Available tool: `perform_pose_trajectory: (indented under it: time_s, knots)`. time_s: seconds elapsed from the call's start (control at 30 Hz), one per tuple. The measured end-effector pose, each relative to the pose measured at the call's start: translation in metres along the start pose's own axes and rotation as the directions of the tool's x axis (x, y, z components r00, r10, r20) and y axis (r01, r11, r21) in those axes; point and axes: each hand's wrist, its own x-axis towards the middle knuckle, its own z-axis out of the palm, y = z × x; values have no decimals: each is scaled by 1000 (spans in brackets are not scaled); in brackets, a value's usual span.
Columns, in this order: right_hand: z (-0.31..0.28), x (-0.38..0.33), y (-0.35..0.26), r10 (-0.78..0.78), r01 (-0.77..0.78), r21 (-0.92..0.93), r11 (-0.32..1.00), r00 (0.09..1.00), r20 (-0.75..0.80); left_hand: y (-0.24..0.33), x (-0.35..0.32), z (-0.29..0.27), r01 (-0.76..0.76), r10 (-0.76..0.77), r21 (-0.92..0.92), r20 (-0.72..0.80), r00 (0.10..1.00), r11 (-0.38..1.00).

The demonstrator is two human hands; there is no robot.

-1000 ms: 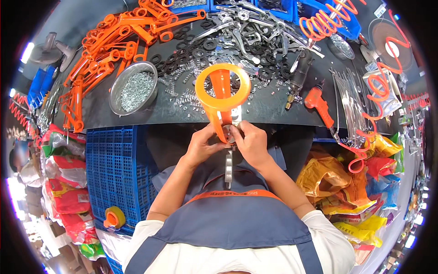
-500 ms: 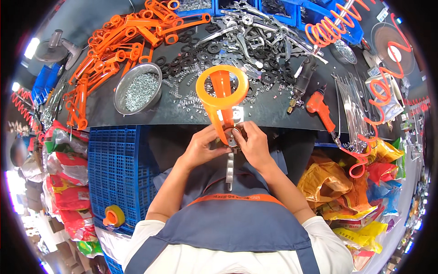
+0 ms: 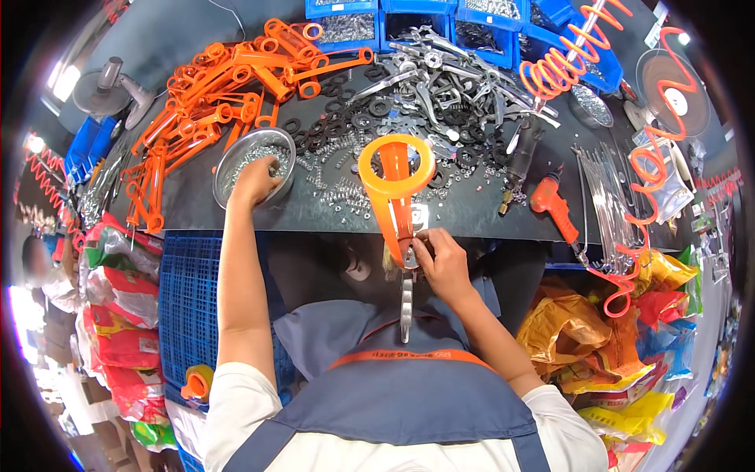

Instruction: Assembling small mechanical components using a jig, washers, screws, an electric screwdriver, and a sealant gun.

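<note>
My left hand (image 3: 258, 181) reaches into a round metal bowl (image 3: 221, 186) of small silvery hardware (image 3: 271, 152). Its fingers are curled together, and whatever lies between them is hidden. At the table's front edge, my right hand (image 3: 444, 266) pinches the lower end of an orange tool frame (image 3: 388, 216) between thumb and fingers. This frame stands tilted up, a large ring at its top. From its lower end a notched metal bar (image 3: 406, 307) hangs down in front of my apron.
Beyond lie a heap of orange frames (image 3: 236, 75), metal levers (image 3: 440, 71), black rings (image 3: 338, 106) and loose springs. Blue bins (image 3: 421, 27) line the back. On the right are a red power tool (image 3: 554, 206), a black air driver (image 3: 521, 161), a coiled red hose (image 3: 550, 75) and metal rods (image 3: 602, 193).
My left hand has left the orange frame and moved left and forward into the metal bowl. My right hand has stayed at the frame's lower end. The view has shifted slightly.
</note>
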Motion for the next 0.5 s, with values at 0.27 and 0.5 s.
perform_pose_trajectory:
  time_s: [0.27,0.5]
  knots:
    - [-1,-1,0,-23,24,-26,999,999,24,-26,1,10,47,-440,-981,-42,897,189]
    - [-3,0,4,-65,65,-48,997,998,16,-53,4,-3,-30,-292,-772,203,935,-634]
